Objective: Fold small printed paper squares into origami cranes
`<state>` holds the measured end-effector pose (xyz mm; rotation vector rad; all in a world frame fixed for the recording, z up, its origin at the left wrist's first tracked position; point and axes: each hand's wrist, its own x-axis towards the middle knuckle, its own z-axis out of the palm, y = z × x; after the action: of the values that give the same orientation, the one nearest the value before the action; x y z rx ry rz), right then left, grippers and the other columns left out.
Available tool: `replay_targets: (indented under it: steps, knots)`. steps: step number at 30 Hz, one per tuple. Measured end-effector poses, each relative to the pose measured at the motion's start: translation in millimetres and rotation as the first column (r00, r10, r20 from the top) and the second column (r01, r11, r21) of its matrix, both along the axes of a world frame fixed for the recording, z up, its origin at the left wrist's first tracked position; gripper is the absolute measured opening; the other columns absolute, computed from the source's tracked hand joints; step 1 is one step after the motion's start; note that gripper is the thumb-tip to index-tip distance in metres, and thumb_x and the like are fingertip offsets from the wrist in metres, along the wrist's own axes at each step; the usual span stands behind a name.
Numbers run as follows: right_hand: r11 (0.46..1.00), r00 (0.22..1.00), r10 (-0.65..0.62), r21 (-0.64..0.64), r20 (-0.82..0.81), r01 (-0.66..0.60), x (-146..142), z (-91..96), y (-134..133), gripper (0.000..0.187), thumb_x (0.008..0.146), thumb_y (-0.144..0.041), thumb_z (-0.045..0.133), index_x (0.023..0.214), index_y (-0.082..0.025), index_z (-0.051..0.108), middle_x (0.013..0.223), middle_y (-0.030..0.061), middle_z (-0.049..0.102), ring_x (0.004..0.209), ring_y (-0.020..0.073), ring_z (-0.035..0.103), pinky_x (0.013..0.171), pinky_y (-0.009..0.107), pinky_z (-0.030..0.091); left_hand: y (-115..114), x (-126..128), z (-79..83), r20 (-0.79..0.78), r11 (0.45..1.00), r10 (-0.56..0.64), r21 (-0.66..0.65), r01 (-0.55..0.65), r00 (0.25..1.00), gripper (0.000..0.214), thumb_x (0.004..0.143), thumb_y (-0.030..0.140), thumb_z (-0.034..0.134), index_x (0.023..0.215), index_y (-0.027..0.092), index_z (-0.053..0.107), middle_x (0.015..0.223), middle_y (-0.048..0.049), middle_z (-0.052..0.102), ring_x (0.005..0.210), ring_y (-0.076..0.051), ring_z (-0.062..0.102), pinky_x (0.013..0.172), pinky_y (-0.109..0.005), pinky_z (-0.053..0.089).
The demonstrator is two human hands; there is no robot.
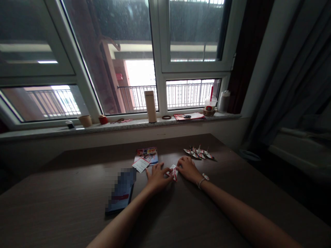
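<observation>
Ahead of you, a white-framed window (159, 65) spans the wall above a speckled stone sill (124, 126). Your brown table (64, 193) stands in front of it. On the table, your left hand (158, 177) and your right hand (189, 169) are near each other, just apart, fingers bent. The fingertips of both touch the paper between them; whether either pinches it, you cannot tell from here. A phone (123, 194), partly pixelated, lies by your left forearm. Past your left hand is a glossy printed booklet (153, 157), overlapped by a white square sheet (141, 165). Pointed folded-paper pieces (201, 155) cluster beyond your right hand. Smallest is the red-and-white folded paper (174, 174) between your hands.
</observation>
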<state>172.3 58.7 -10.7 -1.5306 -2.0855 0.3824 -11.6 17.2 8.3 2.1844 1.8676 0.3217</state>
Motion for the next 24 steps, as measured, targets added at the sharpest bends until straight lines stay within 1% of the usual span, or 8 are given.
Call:
replay_targets:
  steps: [2, 4, 7, 12, 24]
  knots:
    - [1.000, 1.000, 0.001, 0.002, 0.016, -0.001, -0.6, 0.6, -0.8, 0.017, 0.087, -0.034, 0.061, 0.092, -0.020, 0.068, 0.112, 0.0083, 0.058, 0.114, 0.0247, 0.044, 0.097, 0.036, 0.032, -0.1, 1.5, 0.2, 0.008, 1.000, 0.016, 0.013, -0.017, 1.000, 0.045, 0.081, 0.067, 0.049, 0.115, 0.042, 0.067, 0.152, -0.0046, 0.039, 0.143, -0.036, 0.025, 0.110, -0.072, 0.006]
    - [1.000, 1.000, -0.004, 0.006, 0.030, 0.004, -1.4, 1.4, -1.8, 0.017, 0.087, -0.034, 0.061, 0.093, -0.019, 0.068, 0.112, 0.0088, 0.058, 0.114, 0.0251, 0.044, 0.097, 0.036, 0.032, -0.4, 2.5, 0.6, 0.010, 1.000, 0.019, 0.021, -0.019, 1.000, 0.046, 0.079, 0.067, 0.052, 0.114, 0.041, 0.067, 0.152, -0.0049, 0.039, 0.143, -0.035, 0.026, 0.110, -0.072, 0.005]
    - [1.000, 0.999, -0.015, 0.028, 0.049, 0.014, -2.7, 2.3, -3.1, 0.017, 0.087, -0.033, 0.061, 0.093, -0.019, 0.068, 0.112, 0.0092, 0.059, 0.114, 0.0252, 0.044, 0.096, 0.036, 0.033, -0.6, 3.0, 1.0, 0.010, 0.999, 0.024, 0.025, -0.024, 1.000, 0.045, 0.078, 0.065, 0.055, 0.114, 0.041, 0.066, 0.151, -0.0054, 0.040, 0.143, -0.034, 0.026, 0.110, -0.071, 0.005]
    - [0.999, 0.997, -0.024, 0.039, 0.069, 0.021, -4.0, 4.3, -5.0, 0.016, 0.088, -0.032, 0.060, 0.092, -0.019, 0.068, 0.112, 0.0095, 0.060, 0.113, 0.0258, 0.045, 0.095, 0.037, 0.033, -0.6, 3.3, 0.3, 0.011, 0.999, 0.022, 0.036, -0.022, 1.000, 0.044, 0.077, 0.063, 0.058, 0.113, 0.040, 0.066, 0.150, -0.0065, 0.041, 0.142, -0.035, 0.028, 0.108, -0.073, 0.006]
    - [0.999, 0.998, -0.031, 0.021, 0.051, 0.030, -3.1, 3.1, -2.9, 0.016, 0.086, -0.033, 0.062, 0.090, -0.019, 0.069, 0.111, 0.0095, 0.060, 0.113, 0.0260, 0.046, 0.095, 0.037, 0.033, -1.5, 4.0, 1.4, -0.024, 0.999, 0.011, 0.030, -0.010, 1.000, 0.050, 0.076, 0.066, 0.056, 0.118, 0.039, 0.064, 0.151, -0.0062, 0.040, 0.142, -0.038, 0.026, 0.108, -0.073, 0.008]
